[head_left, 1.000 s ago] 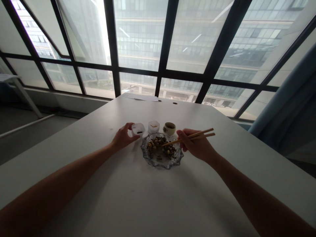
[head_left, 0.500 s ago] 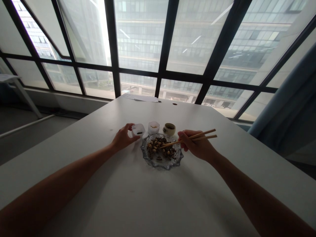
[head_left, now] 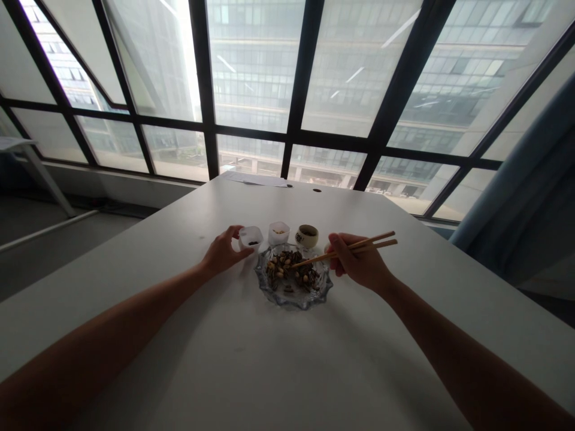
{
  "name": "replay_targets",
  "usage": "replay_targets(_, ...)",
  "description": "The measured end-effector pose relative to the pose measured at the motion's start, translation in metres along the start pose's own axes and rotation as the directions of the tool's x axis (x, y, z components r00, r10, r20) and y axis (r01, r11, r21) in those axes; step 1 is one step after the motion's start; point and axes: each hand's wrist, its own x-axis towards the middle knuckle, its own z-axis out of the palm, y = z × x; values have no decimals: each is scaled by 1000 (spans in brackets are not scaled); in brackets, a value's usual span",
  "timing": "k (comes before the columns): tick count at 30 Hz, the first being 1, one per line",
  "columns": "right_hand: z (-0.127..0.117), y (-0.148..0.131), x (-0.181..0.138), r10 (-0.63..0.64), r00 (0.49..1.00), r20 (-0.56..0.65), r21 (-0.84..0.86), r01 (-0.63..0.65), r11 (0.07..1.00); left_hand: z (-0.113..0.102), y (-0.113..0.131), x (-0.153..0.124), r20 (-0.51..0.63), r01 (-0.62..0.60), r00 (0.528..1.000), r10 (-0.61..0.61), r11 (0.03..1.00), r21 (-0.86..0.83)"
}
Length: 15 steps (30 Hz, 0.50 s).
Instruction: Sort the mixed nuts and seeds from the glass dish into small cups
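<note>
On the white table (head_left: 242, 359), the glass bowl (head_left: 314, 299) is taken as the landmark. Judged by its thick, scalloped wall, it should be heavy, stiff, smooth and breakable; two opposite sides of the rim look the sound hold. It contains a heap of mixed pieces, seeds or nuts by appearance, thickest at its far and right parts.

The right hand (head_left: 357, 260), right of the bowl, is closed around wooden chopsticks (head_left: 314, 259) at mid-length. These should be light and stiff. Their tips lie close together among the heap; whether they pinch a piece, I cannot tell.

The left hand (head_left: 224, 248), left of the bowl, has thumb and fingers curved about the near white cup (head_left: 249, 233), just beyond the bowl's left edge. This cup appears light and easily tipped; dark bits (head_left: 253, 243) lie inside.

Behind the bowl stand a cream pot (head_left: 309, 240), contents too dim to identify, and the middle white cup (head_left: 279, 239), containing pale bits (head_left: 279, 231).

Smallest, the loose pale nuts (head_left: 281, 273) in the bowl appear hard, rounded and liable to slip; gripping across the middle seems best.
</note>
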Motion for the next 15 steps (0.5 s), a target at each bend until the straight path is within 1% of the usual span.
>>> replay_targets(2,-3,0,4,46,998,-43,56,-43,997,0,0,0,3,-1,1000,1,1000,2)
replay_targets(5,-9,7,14,137,985,-110,196,-113,974,0,0,0,6,4,1000,-4,1000,6)
replay_targets(8,-16,16,22,182,973,-146,290,-134,948,0,-1,0,-19,-15,1000,15,1000,4)
replay_targets(10,-20,17,24,140,973,-183,278,-86,957,0,-1,0,-56,-57,997,57,998,-2)
replay_targets(12,-22,13,21,54,976,-213,224,-5,975,0,0,0,-88,-92,992,91,996,-7)
replay_targets(15,-22,3,14,-44,982,-181,171,75,982,1,2,-1,-100,-88,991,86,996,-12)
